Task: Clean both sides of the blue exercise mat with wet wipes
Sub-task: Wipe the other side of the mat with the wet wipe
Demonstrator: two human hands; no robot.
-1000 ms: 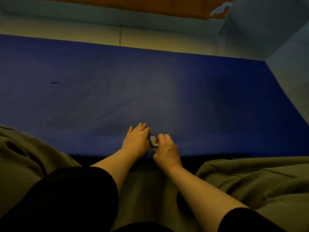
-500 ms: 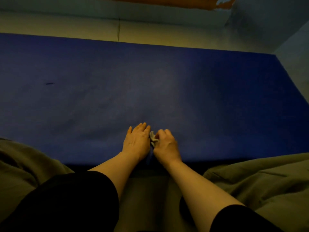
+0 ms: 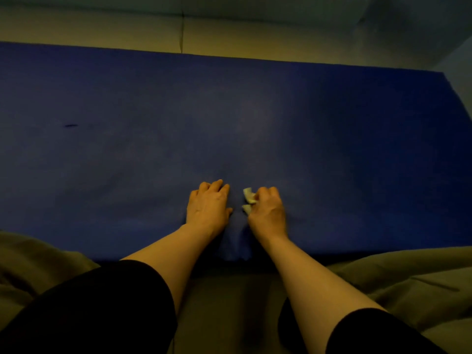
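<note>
Mat (image 3: 229, 118) lies flat on the floor (image 3: 255, 37), wiping step in hand: right hand (image 3: 267, 213) clutches a crumpled wipe (image 3: 249, 199), left hand (image 3: 208, 208) presses the near edge; next likely a scrubbing stroke outward over unwiped blue.

This looks like a room in a home, seen from floor level in dim light. A blue mat (image 3: 255, 118) lies flat on a pale floor (image 3: 229, 34), whose tiles meet at a dark joint on the far side. Beyond the floor rises a light blue wall (image 3: 281, 8), turning a corner at far right. Olive fabric (image 3: 398, 284), rumpled like a blanket or loose clothing, lies along the mat's near edge.
</note>
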